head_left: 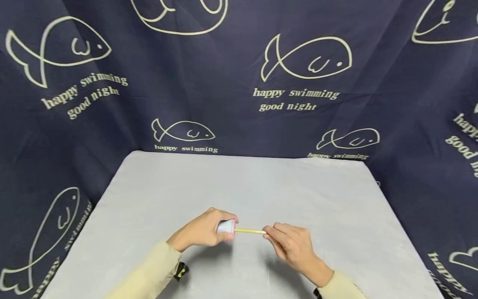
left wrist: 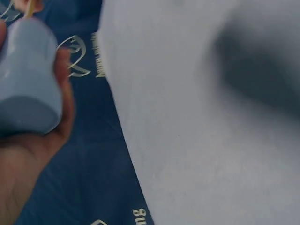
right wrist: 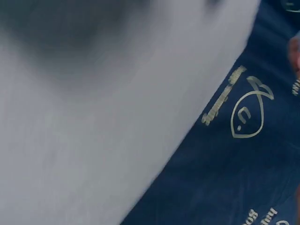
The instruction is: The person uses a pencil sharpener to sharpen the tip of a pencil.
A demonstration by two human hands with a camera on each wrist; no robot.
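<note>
My left hand (head_left: 203, 228) grips a light blue pencil sharpener (head_left: 225, 226) with a pink end, held sideways above the table. A thin yellow pencil (head_left: 249, 231) runs from that pink end across to my right hand (head_left: 295, 246), whose thumb and fingers pinch its far end. In the left wrist view the sharpener (left wrist: 30, 77) shows a waisted body and a wide flat base, with fingers wrapped round it. The pencil's other tip is hidden inside the sharpener. Only a sliver of a hand (right wrist: 294, 55) appears at the right edge of the right wrist view.
A white cloth covers the table (head_left: 254, 187). Dark blue curtains (head_left: 239, 79) printed with fish outlines and words hang behind it and along both sides. Shadows of the hands fall on the cloth. A black band (head_left: 181, 270) shows at the left sleeve.
</note>
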